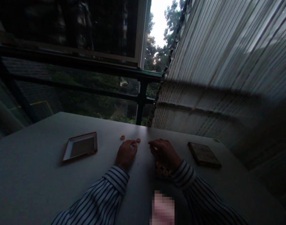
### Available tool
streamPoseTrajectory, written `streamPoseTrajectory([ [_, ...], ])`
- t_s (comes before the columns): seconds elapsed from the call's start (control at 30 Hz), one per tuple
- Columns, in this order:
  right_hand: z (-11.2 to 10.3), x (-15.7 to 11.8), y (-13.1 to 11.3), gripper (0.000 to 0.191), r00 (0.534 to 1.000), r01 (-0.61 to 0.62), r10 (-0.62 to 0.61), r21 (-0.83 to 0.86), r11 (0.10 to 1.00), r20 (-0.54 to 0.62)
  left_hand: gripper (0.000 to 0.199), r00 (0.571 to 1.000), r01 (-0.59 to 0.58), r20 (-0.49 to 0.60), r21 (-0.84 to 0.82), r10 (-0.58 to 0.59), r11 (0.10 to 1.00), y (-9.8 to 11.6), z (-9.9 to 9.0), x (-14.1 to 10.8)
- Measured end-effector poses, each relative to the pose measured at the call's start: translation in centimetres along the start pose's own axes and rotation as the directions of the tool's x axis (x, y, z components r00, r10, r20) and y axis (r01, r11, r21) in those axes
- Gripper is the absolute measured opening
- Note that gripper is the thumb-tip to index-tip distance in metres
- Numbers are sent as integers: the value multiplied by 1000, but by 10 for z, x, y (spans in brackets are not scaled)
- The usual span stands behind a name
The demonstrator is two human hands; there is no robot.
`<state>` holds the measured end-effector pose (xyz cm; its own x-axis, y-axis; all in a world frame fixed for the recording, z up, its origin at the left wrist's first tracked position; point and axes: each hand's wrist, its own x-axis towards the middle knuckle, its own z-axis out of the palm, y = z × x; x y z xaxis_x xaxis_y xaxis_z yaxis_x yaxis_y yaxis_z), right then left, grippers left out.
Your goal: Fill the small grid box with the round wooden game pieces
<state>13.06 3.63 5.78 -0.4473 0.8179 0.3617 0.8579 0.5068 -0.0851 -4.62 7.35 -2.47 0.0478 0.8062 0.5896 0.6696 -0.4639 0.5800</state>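
Note:
Two small round orange-brown pieces lie on the white table: one piece (122, 137) to the left, another piece (138, 140) just beyond the fingertips of my left hand (127, 154). My left hand rests on the table with its fingers curled, the thumb and forefinger near each other; what they hold, if anything, is too dark to make out. Further right, my right hand (165, 153) is bent over a cluster of round pieces (162, 171), partly hidden under the palm and wrist. Its thumb and forefinger are curved, and whether something small is between them cannot be seen.
An open shallow tray or lid (83, 146) with a reddish rim lies on the left of the table (98, 175). A dark, flat rectangular box (203, 154) lies at the right. Behind the table are a railing (96, 91), a window and a striped curtain (210, 62).

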Motion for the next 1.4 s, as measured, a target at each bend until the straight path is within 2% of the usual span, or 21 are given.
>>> streamPoseTrajectory([
  [0.2, 21, -4, -5, 24, 1000, 2, -2, -39, 999, -5, 16, 1000, -22, 16, 28, 22, 999, -3, 5, 1],
  [0.4, 31, -8, -4, 24, 1000, 7, -7, -39, 999, 14, 19, 999, -13, 30, 96, 10, 995, -4, 9, 0],
  [0.6, 34, -10, -2, 24, 1000, 2, -1, -40, 999, 18, 30, 996, -21, 93, 159, 6, 987, -4, 9, 1],
  [0.73, 36, -11, -2, 24, 1000, 8, -8, -30, 1000, 20, 31, 993, -30, 122, 175, 9, 984, -4, 11, 3],
  [1.17, 31, -11, -7, 24, 999, 34, -34, 11, 999, 26, 23, 992, -60, 125, 228, 32, 972, 1, 10, 5],
  [1.4, 31, -12, -7, 23, 999, 32, -32, 15, 999, 14, 24, 995, -14, 102, 285, -16, 959, 1, 9, 4],
])
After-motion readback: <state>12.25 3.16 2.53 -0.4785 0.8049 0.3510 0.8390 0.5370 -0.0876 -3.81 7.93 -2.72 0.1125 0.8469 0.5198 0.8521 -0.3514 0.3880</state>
